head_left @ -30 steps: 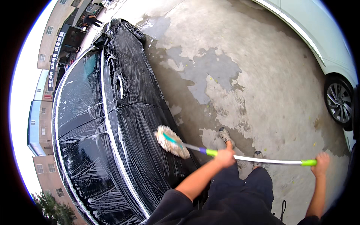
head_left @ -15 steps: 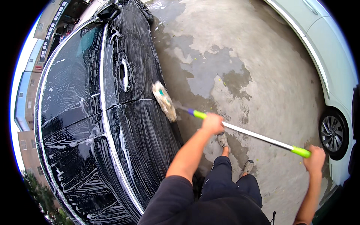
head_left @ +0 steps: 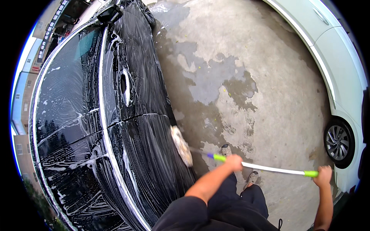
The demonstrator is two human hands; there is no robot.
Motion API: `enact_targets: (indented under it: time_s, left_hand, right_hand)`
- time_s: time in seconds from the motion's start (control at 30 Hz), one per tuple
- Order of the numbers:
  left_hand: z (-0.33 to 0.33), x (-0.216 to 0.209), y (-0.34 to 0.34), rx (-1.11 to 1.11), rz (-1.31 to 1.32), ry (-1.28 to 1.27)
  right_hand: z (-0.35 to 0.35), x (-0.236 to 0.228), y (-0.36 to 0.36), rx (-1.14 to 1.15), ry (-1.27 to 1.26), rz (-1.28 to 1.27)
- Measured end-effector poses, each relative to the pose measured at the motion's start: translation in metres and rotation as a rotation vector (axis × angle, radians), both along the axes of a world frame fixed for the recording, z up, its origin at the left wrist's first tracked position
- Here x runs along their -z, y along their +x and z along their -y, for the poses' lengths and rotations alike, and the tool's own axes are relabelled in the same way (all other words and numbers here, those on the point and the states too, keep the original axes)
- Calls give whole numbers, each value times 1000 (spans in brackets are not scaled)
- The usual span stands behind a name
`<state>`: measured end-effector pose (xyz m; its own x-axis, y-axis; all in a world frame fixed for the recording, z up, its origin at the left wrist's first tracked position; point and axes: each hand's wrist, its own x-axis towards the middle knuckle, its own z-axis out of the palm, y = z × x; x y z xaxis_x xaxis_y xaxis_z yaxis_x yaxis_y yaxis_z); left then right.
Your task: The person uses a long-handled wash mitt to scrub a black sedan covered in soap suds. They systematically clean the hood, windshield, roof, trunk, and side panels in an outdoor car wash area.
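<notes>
A long-handled wash mop [head_left: 266, 168] with a white pole and lime-green grips lies across my front, nearly level. My left hand [head_left: 233, 163] is closed round the pole just behind the green and purple collar. Around the green grip at the far right end, my right hand [head_left: 323, 176] is closed too. The pale, shaggy mop head [head_left: 181, 146] touches the lower side of a black car [head_left: 148, 142] on the left. White soap streaks cover the car's doors and windows. A chrome door handle [head_left: 126, 87] shows on the door ahead of the mop head.
On the right stands a pale car [head_left: 327, 57] with a dark, spoked wheel [head_left: 339, 142]. Wet concrete ground [head_left: 277, 92] with dark patches runs between both cars. The black car's side mirror [head_left: 110, 14] juts out at the top left. My shoes [head_left: 251, 179] are below the pole.
The mop head has slid along the black car's side toward me and a little right. Both hands moved lower in the picture with the pole, which now lies flatter.
</notes>
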<state>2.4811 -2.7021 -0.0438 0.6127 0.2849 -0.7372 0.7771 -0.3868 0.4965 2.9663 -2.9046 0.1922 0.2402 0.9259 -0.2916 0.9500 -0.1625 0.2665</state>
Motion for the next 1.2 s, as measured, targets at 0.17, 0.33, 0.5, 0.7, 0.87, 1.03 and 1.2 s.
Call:
enact_targets:
  time_s: [0.17, 0.33, 0.5, 0.7, 0.87, 1.03, 1.2]
  left_hand:
    - [-205, 13, -48, -67, -191, 493]
    - [-267, 24, -88, -413, 45, 783]
    - [-207, 8, -54, -243, 28, 571]
    - [15, 2, 7, -98, 96, -48]
    - [123, -3, 35, -85, 215, -222]
    - [-28, 3, -3, 12, 37, 59]
    - [-228, 22, -78, -242, -118, 643]
  right_hand:
    - [-162, 13, -135, 107, 4, 55]
    - [-251, 1, -184, 122, 23, 42]
    - [-200, -19, -120, 69, -88, 74]
    - [-53, -44, 12, -8, -430, 138]
    - [37, -60, 51, 93, -594, 160]
    - [0, 17, -14, 155, -324, 74]
    - [-181, 1, -194, 148, -16, 43]
